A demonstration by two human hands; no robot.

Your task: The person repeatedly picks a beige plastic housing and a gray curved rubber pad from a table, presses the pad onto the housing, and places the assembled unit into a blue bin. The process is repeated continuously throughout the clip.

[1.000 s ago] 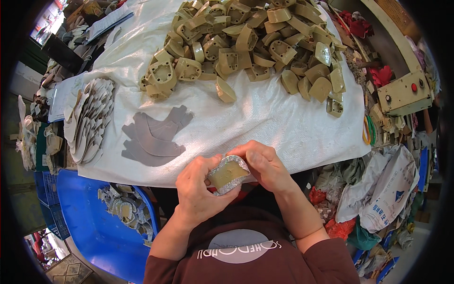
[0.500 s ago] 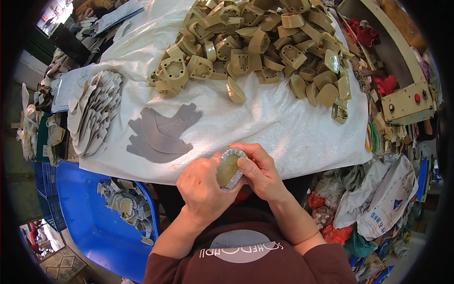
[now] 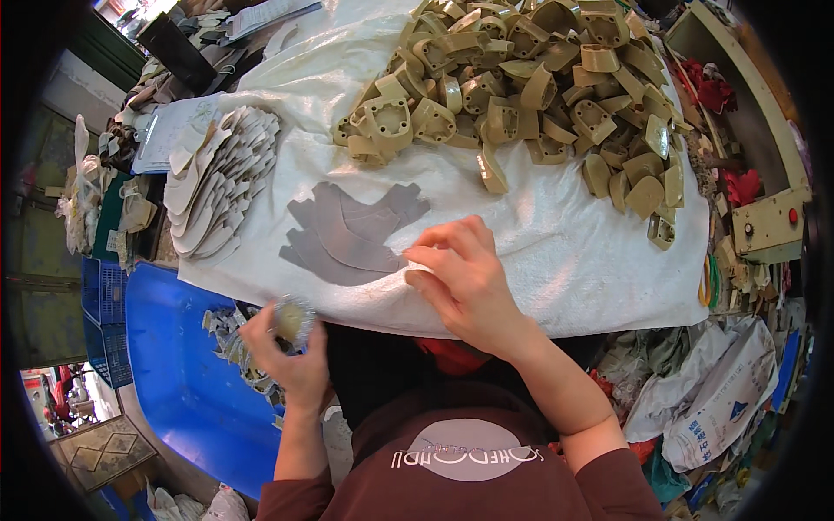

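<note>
My left hand [image 3: 295, 365] grips a shoe heel [image 3: 294, 319] with a silvery, glittery rim and an olive middle, slightly blurred, at the near edge of the blue tub. Out over the white sheet [image 3: 556, 278] reaches my right hand [image 3: 476, 291], thumb and fingers bent and apart, with nothing visible between them. Its fingertips are close to the right side of some flat grey cut pieces [image 3: 347, 239], which overlap in a small fan. Inside the blue tub [image 3: 174, 382] lie several silver-rimmed heels [image 3: 230, 343], partly hidden behind my left hand.
A large heap of bare olive plastic heels [image 3: 521, 95] covers the far right of the sheet. Stacked pale curved pieces [image 3: 221, 187] lie at left. On the right stand a machine box with a red button [image 3: 773, 226] and, lower, crumpled white bags [image 3: 712, 399].
My hands have parted. The left has carried the silver-rimmed heel left to the blue tub; the right has let go and moved forward to the grey pieces. The whole view has shifted.
</note>
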